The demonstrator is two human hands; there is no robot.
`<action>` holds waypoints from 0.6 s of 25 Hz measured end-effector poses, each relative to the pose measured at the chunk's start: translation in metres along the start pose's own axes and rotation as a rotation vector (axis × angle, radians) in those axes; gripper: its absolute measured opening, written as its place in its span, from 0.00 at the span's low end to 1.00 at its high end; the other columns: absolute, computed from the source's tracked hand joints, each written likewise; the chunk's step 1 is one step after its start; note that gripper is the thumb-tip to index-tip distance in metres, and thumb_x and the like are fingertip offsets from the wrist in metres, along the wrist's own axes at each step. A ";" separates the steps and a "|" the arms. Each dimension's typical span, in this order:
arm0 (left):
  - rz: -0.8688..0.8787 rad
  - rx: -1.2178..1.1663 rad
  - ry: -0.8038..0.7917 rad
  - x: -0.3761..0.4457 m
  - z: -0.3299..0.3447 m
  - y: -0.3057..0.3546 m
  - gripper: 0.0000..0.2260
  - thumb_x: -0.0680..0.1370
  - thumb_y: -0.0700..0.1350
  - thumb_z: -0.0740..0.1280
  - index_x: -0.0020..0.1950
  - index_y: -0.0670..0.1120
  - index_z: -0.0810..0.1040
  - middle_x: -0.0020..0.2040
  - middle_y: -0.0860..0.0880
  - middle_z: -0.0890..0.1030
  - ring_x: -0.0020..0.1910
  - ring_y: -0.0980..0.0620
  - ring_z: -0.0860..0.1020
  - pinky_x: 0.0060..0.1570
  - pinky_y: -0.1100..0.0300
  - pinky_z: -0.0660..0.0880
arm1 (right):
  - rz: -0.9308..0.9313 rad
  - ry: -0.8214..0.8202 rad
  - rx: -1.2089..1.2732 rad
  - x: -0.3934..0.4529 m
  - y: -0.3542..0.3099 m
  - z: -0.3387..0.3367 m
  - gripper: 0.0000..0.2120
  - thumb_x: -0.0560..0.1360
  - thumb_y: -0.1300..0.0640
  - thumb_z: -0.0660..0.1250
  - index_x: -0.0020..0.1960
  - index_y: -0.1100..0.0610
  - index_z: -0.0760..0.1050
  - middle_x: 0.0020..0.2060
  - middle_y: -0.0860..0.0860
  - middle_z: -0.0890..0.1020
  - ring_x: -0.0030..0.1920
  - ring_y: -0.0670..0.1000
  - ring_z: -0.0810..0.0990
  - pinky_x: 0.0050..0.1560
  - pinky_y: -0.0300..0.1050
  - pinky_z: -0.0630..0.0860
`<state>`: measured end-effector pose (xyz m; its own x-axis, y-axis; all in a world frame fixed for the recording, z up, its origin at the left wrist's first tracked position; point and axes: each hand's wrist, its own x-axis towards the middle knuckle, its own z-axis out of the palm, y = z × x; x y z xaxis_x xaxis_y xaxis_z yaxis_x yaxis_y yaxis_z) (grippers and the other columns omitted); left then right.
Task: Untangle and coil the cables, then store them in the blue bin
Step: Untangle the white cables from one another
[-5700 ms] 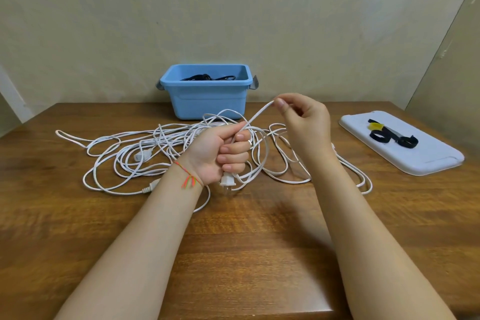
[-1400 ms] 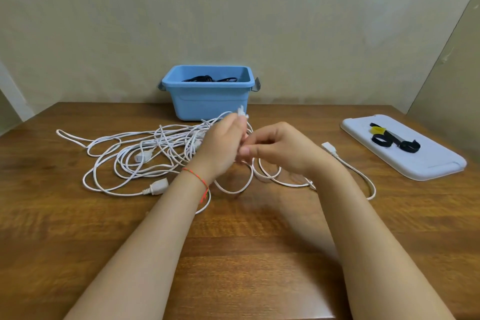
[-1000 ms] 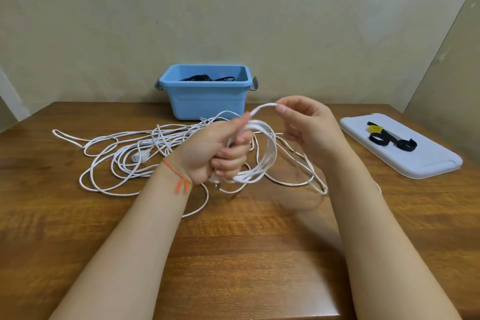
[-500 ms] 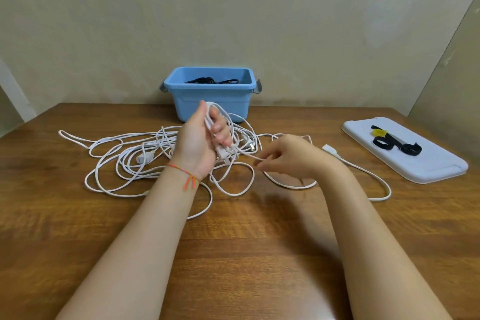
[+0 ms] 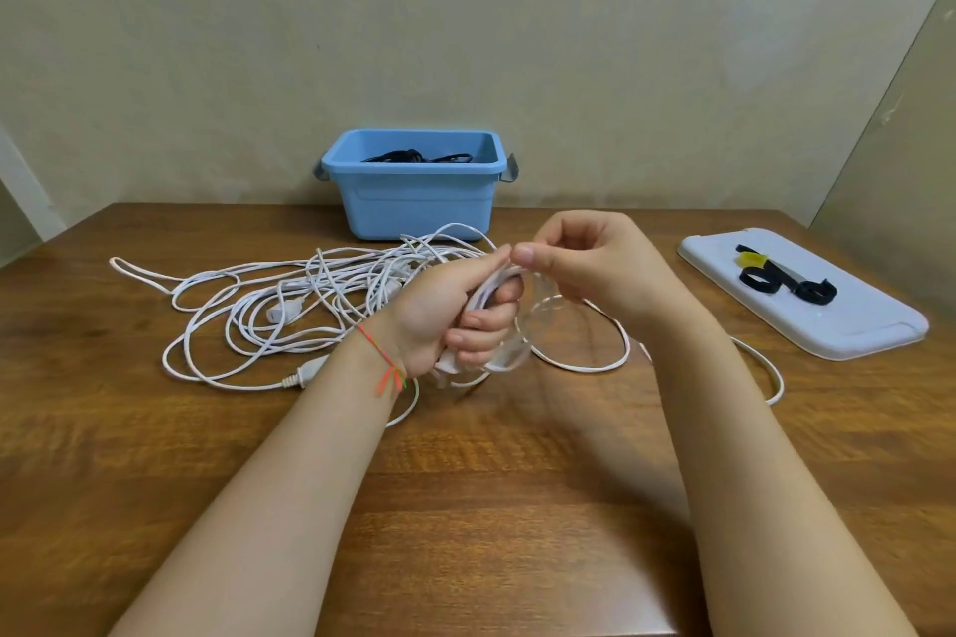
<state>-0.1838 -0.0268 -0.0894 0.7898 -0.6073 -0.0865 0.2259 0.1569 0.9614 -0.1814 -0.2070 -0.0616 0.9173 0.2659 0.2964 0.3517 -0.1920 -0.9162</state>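
A tangle of white cables (image 5: 289, 305) lies spread over the wooden table (image 5: 465, 507), left of centre. My left hand (image 5: 445, 321) grips a small coil of white cable (image 5: 509, 352) above the table. Close beside it, my right hand (image 5: 595, 269) pinches the same cable just above the coil. A loose loop of that cable (image 5: 595, 367) trails to the right under my right forearm. The blue bin (image 5: 414, 194) stands at the back by the wall with black cables (image 5: 414, 156) inside.
A white tray (image 5: 827, 321) lies at the right, carrying black straps (image 5: 781, 282) and a yellow piece. Walls close off the back and the right side. White plugs (image 5: 302, 375) lie among the tangle at the left.
My left hand turned and dropped lower with the coil. My right hand rose from the table to the top of the coil, bringing another turn of cable. The loose tail shifted on the table.
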 end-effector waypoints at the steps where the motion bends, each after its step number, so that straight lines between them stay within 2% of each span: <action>1: -0.038 -0.115 -0.095 -0.003 0.000 0.001 0.21 0.81 0.59 0.55 0.36 0.46 0.65 0.24 0.51 0.56 0.18 0.55 0.53 0.22 0.63 0.53 | -0.016 0.056 0.005 0.003 0.004 0.002 0.17 0.67 0.45 0.76 0.37 0.57 0.75 0.28 0.50 0.73 0.29 0.48 0.67 0.30 0.42 0.64; 3: -0.052 -0.234 -0.153 -0.005 -0.001 0.002 0.23 0.81 0.61 0.54 0.34 0.47 0.64 0.23 0.52 0.54 0.18 0.55 0.51 0.20 0.64 0.54 | -0.028 0.121 0.004 0.006 0.008 0.011 0.20 0.71 0.43 0.74 0.41 0.60 0.74 0.31 0.51 0.73 0.33 0.49 0.69 0.34 0.44 0.68; 6: -0.010 -0.258 -0.003 0.000 -0.002 0.001 0.23 0.82 0.60 0.55 0.31 0.48 0.63 0.21 0.53 0.56 0.16 0.56 0.54 0.19 0.65 0.57 | 0.063 0.032 0.011 0.005 0.010 0.021 0.22 0.79 0.42 0.64 0.46 0.62 0.76 0.31 0.52 0.76 0.32 0.49 0.73 0.34 0.45 0.72; 8: 0.001 -0.242 0.092 0.005 0.000 -0.001 0.24 0.83 0.59 0.55 0.31 0.48 0.63 0.20 0.53 0.58 0.16 0.57 0.58 0.19 0.64 0.60 | 0.109 0.028 -0.074 0.005 0.010 0.024 0.23 0.79 0.41 0.63 0.42 0.62 0.75 0.26 0.49 0.72 0.27 0.49 0.70 0.30 0.41 0.69; 11: -0.028 -0.242 0.082 0.009 0.002 -0.005 0.27 0.83 0.58 0.55 0.26 0.48 0.63 0.20 0.52 0.60 0.17 0.56 0.60 0.24 0.62 0.61 | 0.108 0.186 -0.144 0.009 0.013 0.024 0.29 0.78 0.40 0.66 0.39 0.68 0.71 0.25 0.53 0.67 0.26 0.50 0.65 0.29 0.41 0.64; 13: -0.047 -0.270 0.041 0.007 0.001 -0.005 0.27 0.82 0.57 0.56 0.25 0.48 0.62 0.19 0.52 0.58 0.17 0.56 0.57 0.23 0.61 0.57 | 0.101 0.214 -0.139 0.009 0.013 0.026 0.26 0.78 0.41 0.66 0.37 0.64 0.71 0.25 0.53 0.69 0.26 0.50 0.66 0.30 0.42 0.65; 15: -0.029 -0.332 0.085 0.005 -0.005 -0.004 0.26 0.82 0.56 0.57 0.25 0.49 0.60 0.19 0.53 0.56 0.17 0.56 0.55 0.22 0.62 0.55 | 0.106 0.194 -0.117 0.009 0.014 0.024 0.22 0.80 0.43 0.64 0.37 0.59 0.72 0.25 0.52 0.72 0.25 0.49 0.70 0.28 0.41 0.68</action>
<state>-0.1779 -0.0264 -0.0946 0.8218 -0.5504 -0.1474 0.4114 0.3940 0.8219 -0.1728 -0.1846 -0.0785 0.9648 0.0542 0.2573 0.2608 -0.3205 -0.9106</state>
